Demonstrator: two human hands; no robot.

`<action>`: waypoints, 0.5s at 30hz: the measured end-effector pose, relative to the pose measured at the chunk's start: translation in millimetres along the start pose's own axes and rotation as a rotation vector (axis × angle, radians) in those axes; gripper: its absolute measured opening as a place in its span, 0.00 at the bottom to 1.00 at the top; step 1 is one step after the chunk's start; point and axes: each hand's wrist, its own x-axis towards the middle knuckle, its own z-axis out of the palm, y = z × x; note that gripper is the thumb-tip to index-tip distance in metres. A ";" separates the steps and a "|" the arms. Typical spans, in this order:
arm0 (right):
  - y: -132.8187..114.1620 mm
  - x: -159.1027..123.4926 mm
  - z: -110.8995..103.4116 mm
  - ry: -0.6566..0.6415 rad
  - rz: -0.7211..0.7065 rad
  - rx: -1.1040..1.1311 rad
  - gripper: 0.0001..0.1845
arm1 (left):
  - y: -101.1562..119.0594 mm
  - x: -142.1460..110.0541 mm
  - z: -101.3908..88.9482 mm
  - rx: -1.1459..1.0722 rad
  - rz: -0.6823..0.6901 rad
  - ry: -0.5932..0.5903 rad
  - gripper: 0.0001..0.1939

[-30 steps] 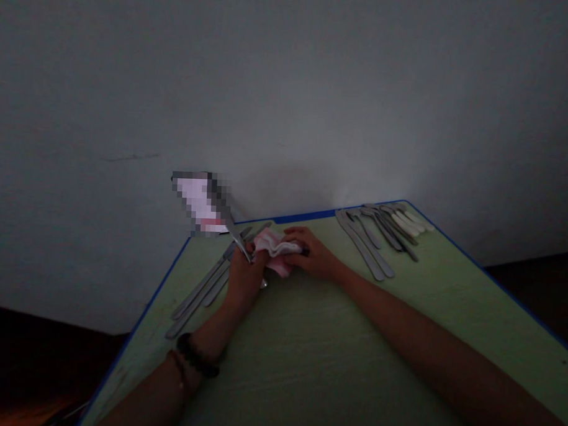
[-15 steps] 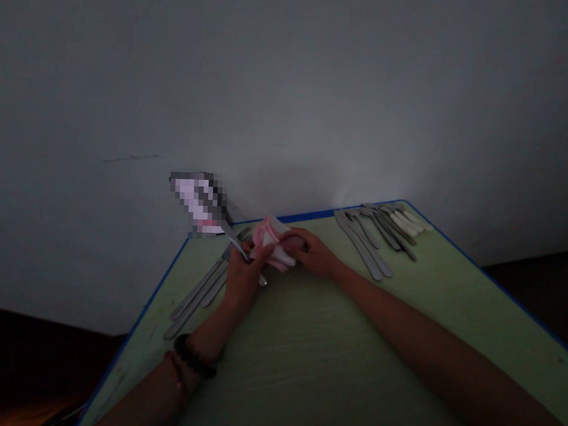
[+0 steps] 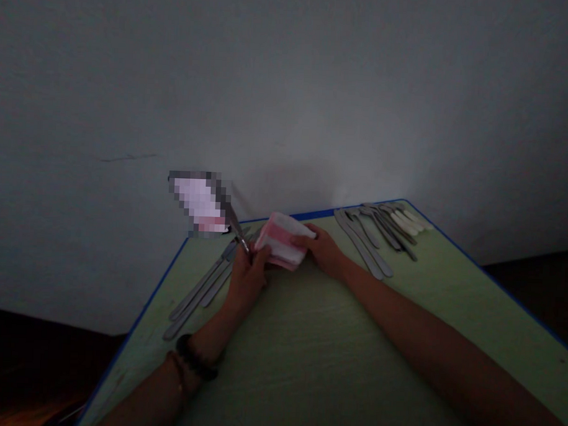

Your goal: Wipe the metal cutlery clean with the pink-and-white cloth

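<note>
My left hand (image 3: 249,275) is closed around a shiny metal piece of cutlery (image 3: 240,233) that points up and away to the left. Its kind I cannot make out, as its lower part is hidden in the hand. The left thumb also presses on the near-left edge of a folded pink and white cloth (image 3: 290,233). On the cloth's right side, my right hand (image 3: 327,252) pinches it between thumb and fingers. Several table knives (image 3: 202,288) lie on the table just left of my left hand.
The green table (image 3: 307,363) has a blue edge and stands against a grey wall (image 3: 288,101). Several pieces of cutlery (image 3: 364,244), some with white handles (image 3: 405,222), lie at the back right. A pixelated bright screen-like object (image 3: 195,200) stands at the back left.
The cloth was bunched around the cutlery's lower part; now it is spread flatter, beside the cutlery. My right hand has shifted slightly right, and the cutlery stands steeper.
</note>
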 end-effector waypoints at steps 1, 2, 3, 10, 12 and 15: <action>1.6 1.8 -0.5 0.052 0.015 0.100 0.15 | 0.2 0.1 1.2 -0.041 -0.046 -0.037 0.13; 3.3 3.7 -1.0 0.105 0.031 0.192 0.15 | 0.3 0.0 2.2 -0.086 -0.087 -0.089 0.13; 4.9 5.6 -1.6 0.153 0.045 0.265 0.14 | 0.4 -0.2 3.0 -0.131 -0.122 -0.155 0.14; 5.7 12.1 -1.7 0.120 0.056 0.412 0.12 | 5.7 -8.8 3.4 0.128 -0.089 -0.424 0.19; 1.7 10.8 -2.2 0.052 0.073 0.461 0.11 | 7.8 -10.5 3.9 0.253 -0.060 -0.457 0.19; -3.3 8.6 -6.8 -0.022 0.086 0.544 0.11 | 9.7 -10.9 4.8 0.329 -0.046 -0.477 0.19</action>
